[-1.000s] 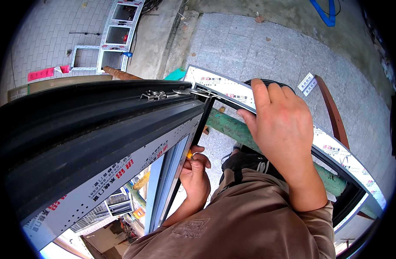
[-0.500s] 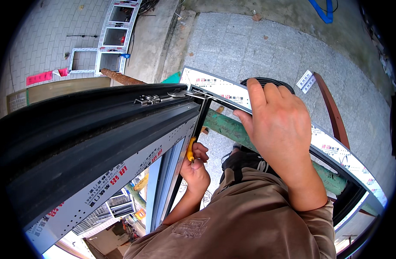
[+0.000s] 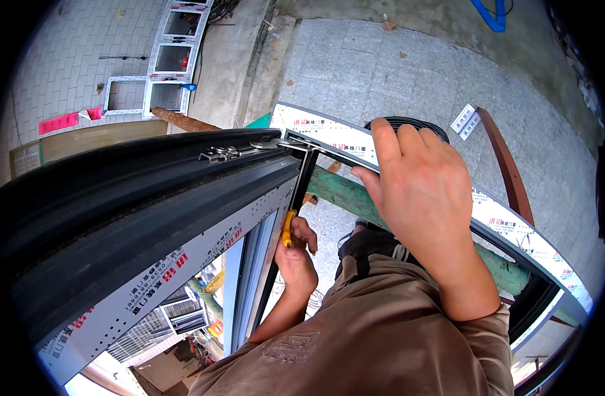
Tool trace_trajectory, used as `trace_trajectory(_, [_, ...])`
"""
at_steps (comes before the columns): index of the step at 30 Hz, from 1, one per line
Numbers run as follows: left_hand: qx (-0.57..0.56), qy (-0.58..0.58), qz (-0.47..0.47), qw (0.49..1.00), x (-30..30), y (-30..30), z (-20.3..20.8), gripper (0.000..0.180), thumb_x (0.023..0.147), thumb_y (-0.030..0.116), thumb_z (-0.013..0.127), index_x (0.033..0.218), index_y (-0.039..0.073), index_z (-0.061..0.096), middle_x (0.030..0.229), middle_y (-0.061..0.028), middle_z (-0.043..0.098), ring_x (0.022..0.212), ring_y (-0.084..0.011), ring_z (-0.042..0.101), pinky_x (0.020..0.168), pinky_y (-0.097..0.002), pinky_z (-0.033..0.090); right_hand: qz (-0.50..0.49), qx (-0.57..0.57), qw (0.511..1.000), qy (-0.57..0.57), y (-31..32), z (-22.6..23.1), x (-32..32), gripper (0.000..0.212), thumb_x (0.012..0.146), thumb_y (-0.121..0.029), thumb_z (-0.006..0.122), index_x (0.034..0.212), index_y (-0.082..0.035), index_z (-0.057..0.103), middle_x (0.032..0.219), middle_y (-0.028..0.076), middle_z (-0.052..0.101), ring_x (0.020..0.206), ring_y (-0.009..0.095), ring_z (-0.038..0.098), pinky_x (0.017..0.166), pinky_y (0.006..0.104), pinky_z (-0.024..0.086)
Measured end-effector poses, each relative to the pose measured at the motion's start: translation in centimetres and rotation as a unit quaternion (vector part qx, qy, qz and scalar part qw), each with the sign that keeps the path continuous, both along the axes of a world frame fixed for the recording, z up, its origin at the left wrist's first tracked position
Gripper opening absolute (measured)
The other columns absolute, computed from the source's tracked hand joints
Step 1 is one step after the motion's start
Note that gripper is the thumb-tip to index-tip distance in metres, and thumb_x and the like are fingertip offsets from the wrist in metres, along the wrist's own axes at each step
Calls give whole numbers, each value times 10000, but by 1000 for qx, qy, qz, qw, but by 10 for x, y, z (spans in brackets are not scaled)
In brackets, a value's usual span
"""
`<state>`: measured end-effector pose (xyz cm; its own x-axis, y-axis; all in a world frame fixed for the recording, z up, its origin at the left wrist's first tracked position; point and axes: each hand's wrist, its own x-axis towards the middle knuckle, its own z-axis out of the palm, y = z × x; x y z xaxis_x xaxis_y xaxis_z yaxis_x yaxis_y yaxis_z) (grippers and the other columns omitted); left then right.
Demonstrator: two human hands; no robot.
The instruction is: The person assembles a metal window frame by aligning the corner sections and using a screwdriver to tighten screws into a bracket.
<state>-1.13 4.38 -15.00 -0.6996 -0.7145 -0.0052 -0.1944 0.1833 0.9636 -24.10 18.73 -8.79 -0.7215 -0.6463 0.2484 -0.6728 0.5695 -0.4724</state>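
My right hand (image 3: 424, 188) is closed over the rail of a window frame (image 3: 335, 137) covered in white printed film, fingers on its far side and thumb on the near side. Lower and to the left, my left hand (image 3: 297, 261) is closed on a yellow-handled tool (image 3: 288, 230); its working end is hidden, so its kind cannot be told. That handle stands close to the edge of a dark window sash (image 3: 184, 191), which meets the frame at a corner. Small metal hardware pieces (image 3: 223, 153) lie on top of the sash near this corner.
Green round bars (image 3: 349, 191) run beneath the frame. Beyond it lie a coil of black hose (image 3: 414, 123), a reddish-brown bar (image 3: 507, 165) and a white printed card (image 3: 465, 123) on the paving. A rusty pole (image 3: 184, 120) and white window frames (image 3: 167, 59) are at far left.
The frame corner, the sash and both hands have shifted very slightly left in view. Each hand keeps its hold.
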Motion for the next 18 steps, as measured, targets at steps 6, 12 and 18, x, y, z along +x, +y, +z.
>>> trace_trajectory(6, [170,90,78,978,-4,14,16,871,1011,717,685,1457,-14,523,1067,-65,532,754,-127,490,628,-265,381,0,2,1000,5,0,-1,0,572,842,-340,915,1273,-34,697,931,58,649,899,242,691,776,383,550])
trace_trajectory(12, [162,10,19,987,-2,12,20,481,1070,259,763,1392,3,513,994,-53,565,680,-96,521,591,-245,407,1,1,1000,6,1,-1,0,568,847,-341,912,1273,-34,695,934,58,653,903,242,694,776,381,554])
trace_trajectory(18, [139,-14,46,989,-21,19,29,106,1107,34,706,1178,-18,647,851,-60,680,661,-95,628,651,-254,521,1,-4,1000,9,0,-2,0,569,843,-340,914,1270,-33,695,934,61,655,902,243,695,778,383,554])
